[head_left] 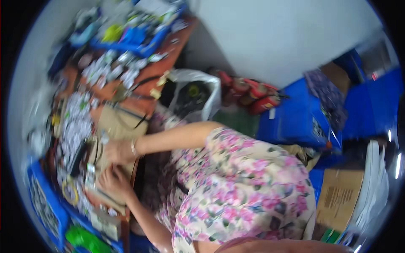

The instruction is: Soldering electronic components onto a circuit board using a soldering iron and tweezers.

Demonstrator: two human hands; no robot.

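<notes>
Tan card (pixel 110 126) under two bent hands

It lies on the orange bench (pixel 172 59), at the left of the scene, with the right hand (pixel 118 152), wearing a bracelet (pixel 133 148), over its middle and the left hand (pixel 113 183) just nearer. Fingers on both are bent; blur hides whether either grips anything, so I cannot tell. Just left of the left hand sits a small pale piece (pixel 90 172), and beyond it a black bar (pixel 78 159). White bits (pixel 78 118) spread farther off, left of the card.

Judging by its look, the card should be light and fairly stiff, dry rather than slippery, liable to crease but hardly to break. Its far end, apart from the hands, seems the easiest hold: thumb above, fingers under the edge. The pale piece looks hard, perhaps slick, best pinched by its sides
</notes>
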